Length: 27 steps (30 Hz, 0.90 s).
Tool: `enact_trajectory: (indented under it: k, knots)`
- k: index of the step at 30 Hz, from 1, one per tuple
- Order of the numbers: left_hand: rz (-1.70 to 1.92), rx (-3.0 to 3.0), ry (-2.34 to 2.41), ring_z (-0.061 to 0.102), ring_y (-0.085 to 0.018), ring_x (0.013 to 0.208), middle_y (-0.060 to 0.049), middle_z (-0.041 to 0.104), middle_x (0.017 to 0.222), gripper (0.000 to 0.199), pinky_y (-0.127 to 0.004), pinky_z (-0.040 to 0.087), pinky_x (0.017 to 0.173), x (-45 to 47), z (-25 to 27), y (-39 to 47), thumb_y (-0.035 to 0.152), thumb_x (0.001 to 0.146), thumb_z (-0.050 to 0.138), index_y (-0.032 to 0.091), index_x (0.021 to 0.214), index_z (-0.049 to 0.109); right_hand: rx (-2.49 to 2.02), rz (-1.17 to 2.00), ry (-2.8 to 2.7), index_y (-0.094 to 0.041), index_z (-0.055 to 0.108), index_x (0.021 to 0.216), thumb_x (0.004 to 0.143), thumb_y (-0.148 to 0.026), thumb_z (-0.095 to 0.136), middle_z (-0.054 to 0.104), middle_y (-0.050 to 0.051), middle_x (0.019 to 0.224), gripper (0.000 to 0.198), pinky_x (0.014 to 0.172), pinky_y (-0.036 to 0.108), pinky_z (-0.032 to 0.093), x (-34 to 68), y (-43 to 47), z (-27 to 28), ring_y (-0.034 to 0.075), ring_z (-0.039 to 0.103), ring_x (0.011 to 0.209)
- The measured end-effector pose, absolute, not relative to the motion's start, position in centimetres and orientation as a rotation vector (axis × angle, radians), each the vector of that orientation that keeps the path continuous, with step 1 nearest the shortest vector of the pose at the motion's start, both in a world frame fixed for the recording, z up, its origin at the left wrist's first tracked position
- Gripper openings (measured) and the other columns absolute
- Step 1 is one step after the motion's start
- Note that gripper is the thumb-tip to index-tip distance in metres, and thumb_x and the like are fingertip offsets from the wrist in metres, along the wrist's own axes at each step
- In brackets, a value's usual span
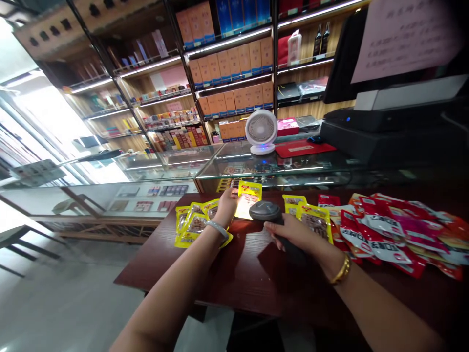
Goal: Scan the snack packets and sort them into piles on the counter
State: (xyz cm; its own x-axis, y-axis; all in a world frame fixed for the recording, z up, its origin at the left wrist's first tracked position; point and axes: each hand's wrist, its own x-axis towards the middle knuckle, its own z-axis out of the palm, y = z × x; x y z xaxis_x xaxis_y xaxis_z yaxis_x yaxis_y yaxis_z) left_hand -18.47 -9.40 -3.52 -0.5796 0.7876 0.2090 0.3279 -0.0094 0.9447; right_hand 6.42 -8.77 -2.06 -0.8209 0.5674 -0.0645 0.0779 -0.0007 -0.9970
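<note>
My left hand [227,205] grips the left edge of a yellow snack packet [249,191] and holds it upright above the dark wooden table [242,288]. Wrapped around the handle of a black barcode scanner [264,211] is my right hand [289,232]. The scanner's head points at the packet, whose printed side is brightly lit. Under and beside my left wrist lies a loose pile of similar yellow packets [192,226]. A few more yellow packets [314,220] lie just beyond my right hand, partly hidden by it.
Red, white and pink snack bags [388,234] are heaped on the table's right side. Behind the table stands a glass display counter [216,164] with a white fan [261,129], a red mat [304,148] and a black monitor [342,58]. Stocked shelves line the wall.
</note>
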Motion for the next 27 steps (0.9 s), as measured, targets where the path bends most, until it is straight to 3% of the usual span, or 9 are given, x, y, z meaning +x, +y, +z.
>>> enact_trajectory:
  k: [9,14,17,21,24,27]
  knots:
    - [1.484,1.026,1.770,0.067,-0.016,0.066,-0.008,0.071,0.079,0.035,-0.029,0.054,0.067,-14.6,-5.4,-6.4,0.023,0.072,0.078,0.010,0.102,0.067,-0.788,1.845,-1.879,-0.019,0.052,0.065,0.068,-0.073,0.071,0.054,-0.004,0.044,0.058,0.038,0.022,0.044,6.2,-8.1,-2.3,0.011,0.053,0.037]
    - [1.175,1.336,1.817,0.071,-0.020,0.090,-0.010,0.076,0.101,0.037,-0.028,0.054,0.084,-13.4,-5.0,-7.1,0.014,0.073,0.073,0.012,0.110,0.071,-0.820,1.824,-1.926,-0.020,0.052,0.065,0.070,-0.075,0.068,0.056,-0.002,0.044,0.057,0.040,0.024,0.045,6.2,-7.7,-2.8,0.012,0.054,0.038]
    - [0.775,1.701,2.251,0.067,-0.021,0.104,-0.011,0.073,0.115,0.040,-0.029,0.050,0.093,-16.2,-2.9,-9.0,0.026,0.084,0.066,0.017,0.123,0.066,-0.809,1.811,-1.972,-0.019,0.053,0.065,0.073,-0.074,0.066,0.057,-0.001,0.045,0.056,0.040,0.024,0.044,6.3,-7.6,-3.2,0.013,0.055,0.039]
    - [0.449,1.648,2.639,0.057,-0.039,0.119,-0.026,0.065,0.120,0.048,-0.049,0.043,0.100,-22.1,0.0,-11.9,0.037,0.075,0.075,0.009,0.114,0.069,-0.809,1.836,-1.958,-0.019,0.052,0.065,0.073,-0.071,0.068,0.055,-0.003,0.047,0.055,0.040,0.024,0.044,6.3,-7.8,-3.2,0.012,0.055,0.039]
    - [-0.035,1.507,2.865,0.054,-0.042,0.120,-0.027,0.064,0.121,0.056,-0.049,0.046,0.095,-25.9,0.7,-13.4,0.053,0.073,0.072,0.010,0.109,0.070,-0.805,1.845,-1.958,-0.019,0.052,0.067,0.074,-0.069,0.068,0.056,-0.003,0.049,0.053,0.040,0.023,0.045,6.3,-7.9,-3.3,0.012,0.056,0.040]
    - [-0.151,1.466,2.821,0.056,-0.039,0.117,-0.023,0.067,0.116,0.058,-0.043,0.045,0.093,-28.0,0.2,-14.0,0.066,0.074,0.063,0.014,0.099,0.074,-0.793,1.836,-1.979,-0.019,0.053,0.068,0.076,-0.068,0.067,0.058,-0.002,0.051,0.052,0.041,0.023,0.046,6.2,-7.9,-3.5,0.012,0.057,0.041]
